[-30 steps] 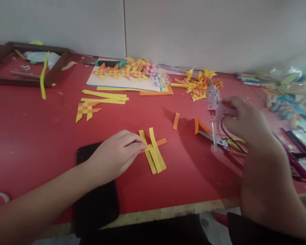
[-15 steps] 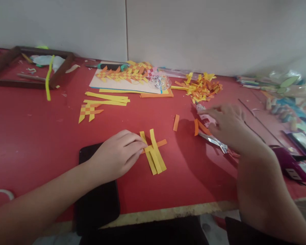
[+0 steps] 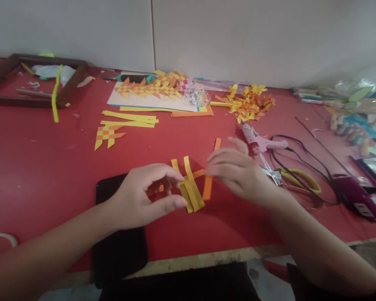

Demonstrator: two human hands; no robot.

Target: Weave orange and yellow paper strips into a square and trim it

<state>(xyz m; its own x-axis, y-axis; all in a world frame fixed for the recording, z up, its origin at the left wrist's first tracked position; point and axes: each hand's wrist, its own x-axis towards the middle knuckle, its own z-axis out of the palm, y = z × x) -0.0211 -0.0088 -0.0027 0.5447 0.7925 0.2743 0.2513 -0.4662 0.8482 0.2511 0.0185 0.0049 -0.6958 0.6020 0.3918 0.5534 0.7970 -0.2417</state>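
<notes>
A small weave of yellow and orange paper strips (image 3: pixel 189 186) lies on the red table (image 3: pixel 50 167) in front of me. My left hand (image 3: pixel 147 196) curls over its left end, fingertips pinched at the orange cross strip. My right hand (image 3: pixel 235 169) hovers at the weave's right side, fingers together on a loose orange strip (image 3: pixel 207 188). A pink glue gun (image 3: pixel 260 142) lies on the table just beyond my right hand, with scissors (image 3: pixel 288 177) beside it.
A black phone (image 3: pixel 119 246) lies under my left wrist. Further back are a finished woven piece (image 3: pixel 108 134), long yellow strips (image 3: pixel 128 119), a sheet with woven pieces (image 3: pixel 153 94), a pile of paper scraps (image 3: pixel 247 104) and a wooden frame (image 3: pixel 34 79). Craft supplies crowd the right edge.
My right hand set the pink glue gun down on the table and came left to the weave, taking an orange strip. My left hand lifted its fingers into a pinch.
</notes>
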